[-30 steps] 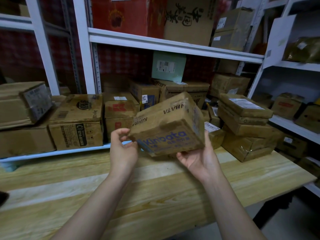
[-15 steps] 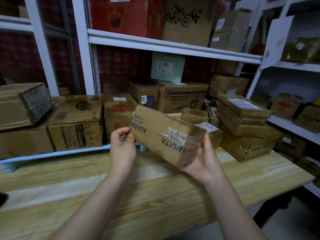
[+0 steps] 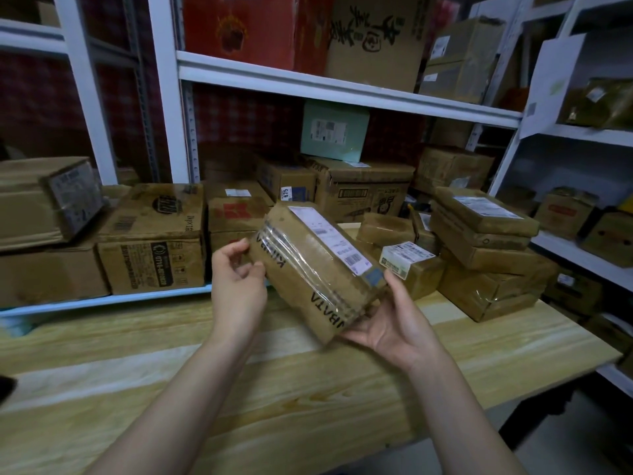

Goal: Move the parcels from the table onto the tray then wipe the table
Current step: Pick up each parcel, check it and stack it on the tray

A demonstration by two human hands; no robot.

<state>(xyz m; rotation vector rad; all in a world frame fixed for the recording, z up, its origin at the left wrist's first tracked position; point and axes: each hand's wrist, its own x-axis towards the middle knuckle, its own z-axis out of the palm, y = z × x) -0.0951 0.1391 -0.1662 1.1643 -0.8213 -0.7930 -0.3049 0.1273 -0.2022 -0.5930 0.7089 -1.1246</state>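
A taped brown cardboard parcel [image 3: 317, 265] with black lettering and a white shipping label hangs tilted above the wooden table [image 3: 308, 389]. My right hand [image 3: 394, 323] cups its lower right end from below, fingers curled round the corner. At the parcel's upper left end my left hand [image 3: 238, 284] touches the edge with thumb and fingertips. More parcels lie on the table's far right: a stack of flat taped ones [image 3: 489, 255] and a small box with a white label [image 3: 411, 265]. No tray can be made out.
White metal shelving [image 3: 342, 87] stands behind the table, packed with cardboard boxes such as a large one [image 3: 154, 241] at the left. A second shelf unit [image 3: 582, 132] with boxes stands at the right. The table's right edge drops to the floor.
The parcel has been turned in my hands: the blue-printed face has gone out of sight and the side with the shipping label now faces up. Both hands stay at its ends.
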